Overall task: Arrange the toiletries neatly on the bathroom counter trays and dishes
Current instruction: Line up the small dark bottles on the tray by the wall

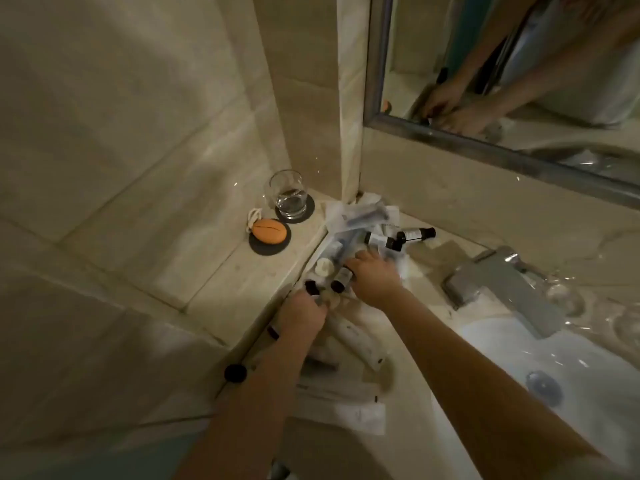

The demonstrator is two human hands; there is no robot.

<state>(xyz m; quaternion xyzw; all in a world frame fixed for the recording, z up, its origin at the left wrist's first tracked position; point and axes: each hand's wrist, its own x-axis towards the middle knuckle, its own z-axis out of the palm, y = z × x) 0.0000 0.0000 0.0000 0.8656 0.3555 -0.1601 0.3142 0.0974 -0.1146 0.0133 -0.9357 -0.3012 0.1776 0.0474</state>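
The marble counter point(412, 445) runs into a tiled corner, polished and hard, so anything round that is knocked loose will roll freely. The steel-framed mirror point(450, 140) hangs above it. To the right the white basin point(481, 344) sits open just beside the work, and I reckon that is the main hazard: a bottle nudged off the heap could slide over the rim and down toward the drain. The squared chrome faucet point(498, 289) stands at its back edge.

The toiletries point(360, 220) lie heaped in the corner, a loose pile of crinkly white packets, tubes and little bottles lying over one another, none sorted yet. I cannot tell whether a tray lies under them. A soft white tube point(353, 337) lies flat near the front.

On the raised ledge, a clear glass tumbler point(287, 195) stands on a dark round coaster point(310, 209), close enough to the heap that a careless elbow or a tugged packet could tip it. Beside it, a smooth orange oval soap point(269, 231) rests on a dark round dish point(266, 250).

Two cylindrical bottles point(415, 234) with black caps lie on their sides behind the pile, free to roll.

The right hand point(375, 275) is pressed down into the heap with its fingertips buried, so I cannot tell its grip. The left hand point(303, 313) seems curled around a small dark-capped bottle point(311, 287) at the heap's near edge.
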